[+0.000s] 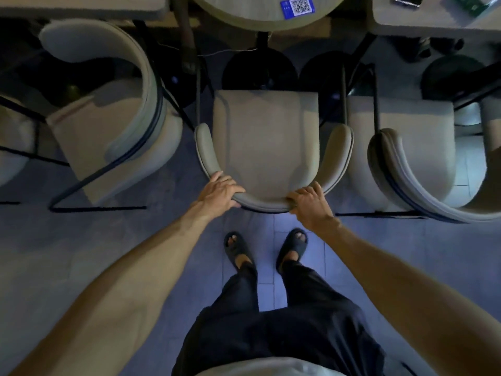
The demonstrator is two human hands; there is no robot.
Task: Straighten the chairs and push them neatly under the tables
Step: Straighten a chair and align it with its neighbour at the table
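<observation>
So I've got both hands on the middle chair [264,142] right now. Left hand [221,191] is curled over the near-left bend of its backrest, fingers wrapped on top, and the right hand [309,202] clamps the near-right bend the same way. My sandalled feet are planted on the tiled floor [406,253] just behind the chair.

Looks to me like the push-in step for this one. The chair sits square to the round table [244,12] beyond it, but the whole seat is out in the open, with only its far edge near the table's dark pedestal base. I reckon the next move is a straight, even shove from both hands so it doesn't twist, watching the thin legs against that base.

Materials: padded greyish fabric seat, flat and squarish, with a curved horseshoe back that has piped edges. Thin dark metal frame. Pale, smooth tabletop with a blue QR sticker [297,6].

The chair to the left of mine [108,126] is turned askew, so it probably needs straightening later. The one to the right [423,169] looks a bit turned too.
</observation>
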